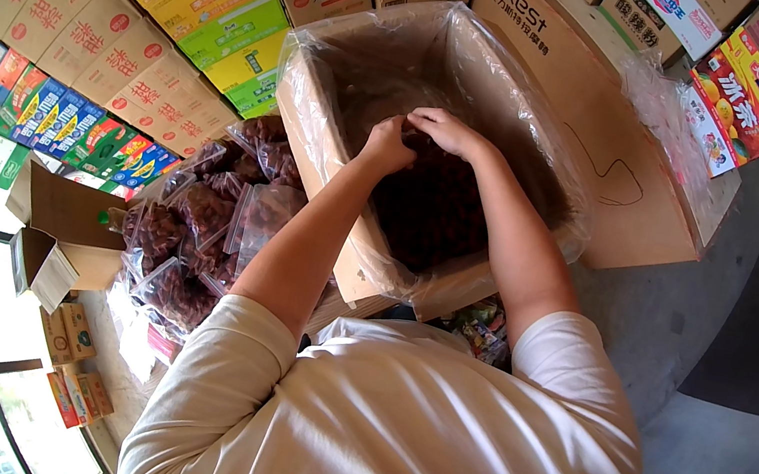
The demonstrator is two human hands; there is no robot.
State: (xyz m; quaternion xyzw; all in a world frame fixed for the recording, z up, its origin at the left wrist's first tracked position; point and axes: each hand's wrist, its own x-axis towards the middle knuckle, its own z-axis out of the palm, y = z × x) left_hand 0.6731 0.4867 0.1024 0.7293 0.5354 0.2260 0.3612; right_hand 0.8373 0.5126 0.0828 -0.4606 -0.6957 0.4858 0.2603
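Note:
A large open cardboard box (308,113) stands in front of me, lined with a clear plastic bag (547,140). Low in its near half lies a heap of small dark red pieces (433,211), too shaded to name. My left hand (388,144) and my right hand (445,133) meet over the middle of the box, above the heap. The fingers of both are curled in and nearly touch. Something small and dark shows between them, but its kind is hidden.
Left of the box are piled clear zip bags (205,217) of dark red pieces. Stacked cartons (91,29) line the far left, and a small open carton (76,229) stands beside the bags. A large flat carton (613,177) lies against the box's right side.

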